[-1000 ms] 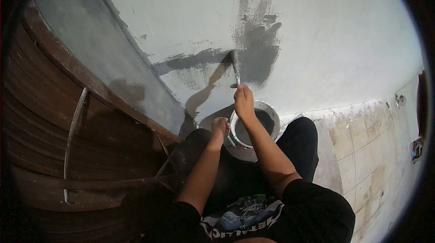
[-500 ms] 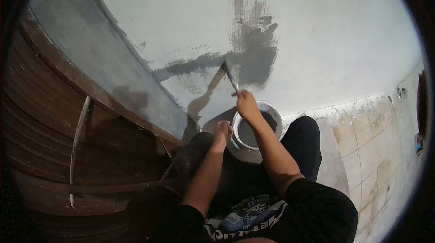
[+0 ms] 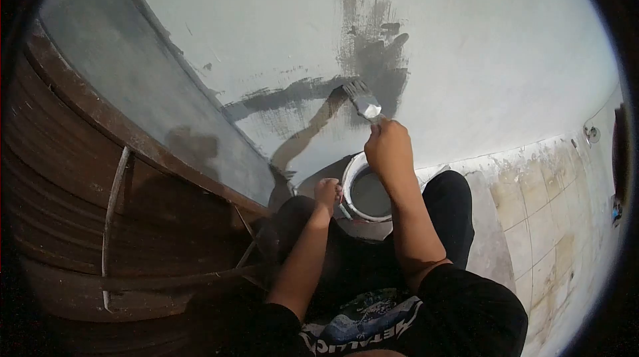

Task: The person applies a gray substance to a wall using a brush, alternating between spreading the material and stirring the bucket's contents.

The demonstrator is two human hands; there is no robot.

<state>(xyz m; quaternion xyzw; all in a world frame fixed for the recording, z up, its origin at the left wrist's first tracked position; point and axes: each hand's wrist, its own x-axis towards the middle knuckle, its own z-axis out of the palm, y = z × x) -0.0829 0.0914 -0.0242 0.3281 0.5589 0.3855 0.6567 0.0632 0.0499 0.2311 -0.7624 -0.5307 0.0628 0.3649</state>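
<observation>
A paintbrush [image 3: 363, 100] is gripped by its handle in my right hand [image 3: 389, 147], its bristles against the grey paint patch [image 3: 381, 74] on the pale wall [image 3: 486, 37]. Below that hand stands a white bucket [image 3: 349, 200] holding grey paint [image 3: 370, 194]; my right forearm covers part of its rim. At the bucket's left side my left hand [image 3: 327, 192] is closed, with its fingers at the rim or handle. What they hold is too small to make out.
On the left is a brown wooden panel [image 3: 60, 190] with a thin metal bar [image 3: 114, 217]. Beside it runs a grey-painted strip [image 3: 146, 84]. Dirty tiles [image 3: 532, 224] lie to the right. My knees flank the bucket.
My right hand has moved to the right, and the brush has turned from edge-on to show its broad face. My left hand has stayed nearly in place beside the bucket.
</observation>
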